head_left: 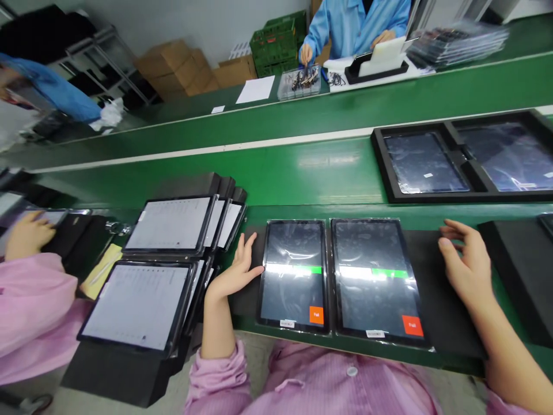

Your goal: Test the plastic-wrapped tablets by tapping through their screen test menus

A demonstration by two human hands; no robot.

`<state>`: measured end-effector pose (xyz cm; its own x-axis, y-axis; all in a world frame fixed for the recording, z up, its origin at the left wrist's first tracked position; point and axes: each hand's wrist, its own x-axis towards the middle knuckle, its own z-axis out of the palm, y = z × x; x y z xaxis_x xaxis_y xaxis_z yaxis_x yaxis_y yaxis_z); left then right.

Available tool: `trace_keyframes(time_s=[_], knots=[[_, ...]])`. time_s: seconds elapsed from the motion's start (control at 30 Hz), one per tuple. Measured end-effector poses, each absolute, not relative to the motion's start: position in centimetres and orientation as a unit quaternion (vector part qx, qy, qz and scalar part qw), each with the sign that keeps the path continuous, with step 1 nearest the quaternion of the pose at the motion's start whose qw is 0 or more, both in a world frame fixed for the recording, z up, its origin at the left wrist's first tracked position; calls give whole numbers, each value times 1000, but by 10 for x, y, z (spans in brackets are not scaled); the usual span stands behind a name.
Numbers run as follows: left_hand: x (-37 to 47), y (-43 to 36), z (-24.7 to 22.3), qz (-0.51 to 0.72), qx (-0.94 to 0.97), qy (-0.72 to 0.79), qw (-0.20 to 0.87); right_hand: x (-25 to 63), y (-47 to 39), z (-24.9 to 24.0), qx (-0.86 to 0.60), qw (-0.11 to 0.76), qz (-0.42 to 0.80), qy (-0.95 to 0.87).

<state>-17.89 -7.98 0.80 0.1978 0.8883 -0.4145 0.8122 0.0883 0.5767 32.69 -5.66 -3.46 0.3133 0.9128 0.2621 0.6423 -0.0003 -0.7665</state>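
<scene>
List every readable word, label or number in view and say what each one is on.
"Fail": orange square on the left tablet.
"Fail": orange square on the right tablet.
White stickers on both tablets' bottom edges: too small to read.
Lit screens on the stacked tablets: text too faint.
Paper sheet on the far bench: unreadable.

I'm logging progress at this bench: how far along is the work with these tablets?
Looks done: two stacks of lit tablets stand at the left. In hand: two tablets lie on the black mat, each showing a green bar and an orange tag; the left hand touches one, the right hand hovers open. Left: two tablets in the black tray on the belt.
</scene>
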Motion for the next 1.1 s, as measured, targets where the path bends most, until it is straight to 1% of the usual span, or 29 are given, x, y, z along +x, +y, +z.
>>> trace_keyframes(time_s=[0.17,0.43,0.6,0.87,1.1], knots=[[-169,-66,15,1,658,651,378,319,-22,-36,-649,396,142,-633],[-155,-19,33,-81,689,638,334,322,-27,-41,-649,395,185,-623],[-154,-11,21,-1,720,618,315,322,-25,-41,-653,379,163,-635],[-149,-6,-1,109,719,645,236,325,-26,-45,-650,386,166,-633],[-155,-2,-9,169,711,636,250,323,-27,-41,-651,392,165,-629]])
